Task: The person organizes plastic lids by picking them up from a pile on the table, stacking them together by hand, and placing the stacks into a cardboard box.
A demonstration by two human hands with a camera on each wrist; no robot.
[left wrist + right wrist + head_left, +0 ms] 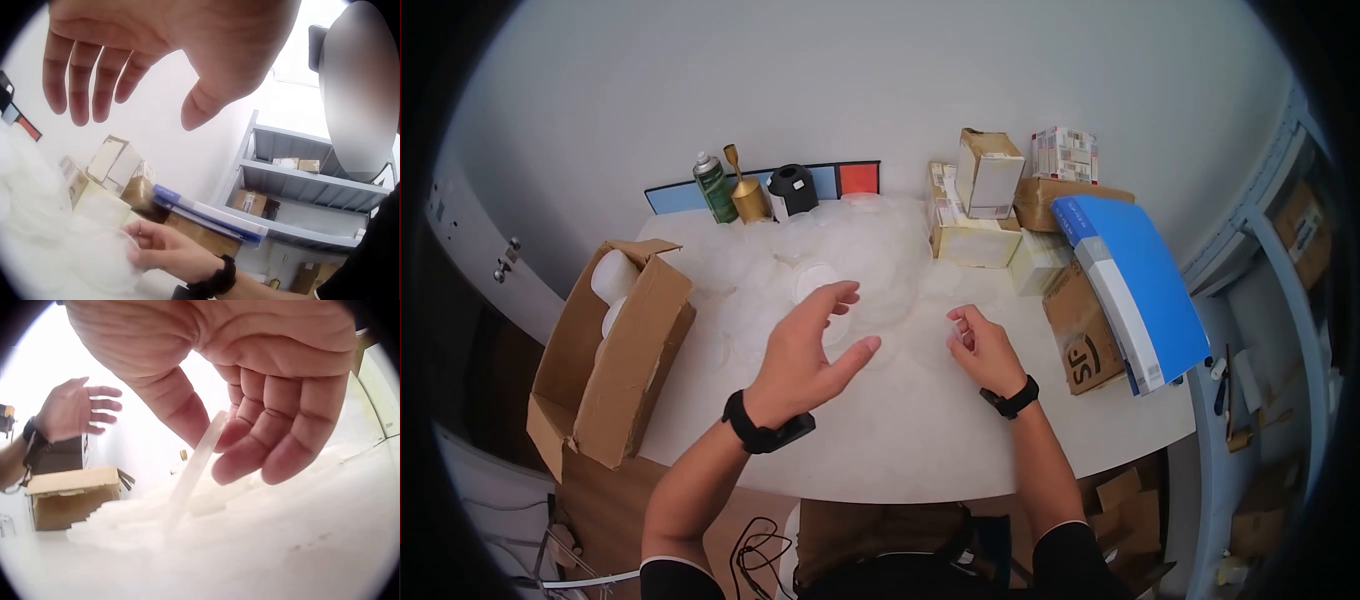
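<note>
My right hand (988, 355) pinches the edge of a thin, round, translucent lid (194, 469) between thumb and fingers. In the right wrist view this lid stands tilted, seen nearly edge-on; its round face (109, 259) shows in the left wrist view. Held above the table, my left hand (808, 345) has its fingers spread and relaxed, with nothing in them. A wide heap of similar pale translucent lids (870, 240) covers the middle of the white table (880, 440). One whiter round piece (812, 278) lies in the heap, partly behind my left hand.
At the left, an open cardboard box (625, 370) holds white round items (612, 275). Behind the heap stand a green can (714, 188), a brass-coloured object (748, 198) and a black cylinder (792, 190). Stacked boxes (990, 175) and a blue folder (1140, 285) line the right side.
</note>
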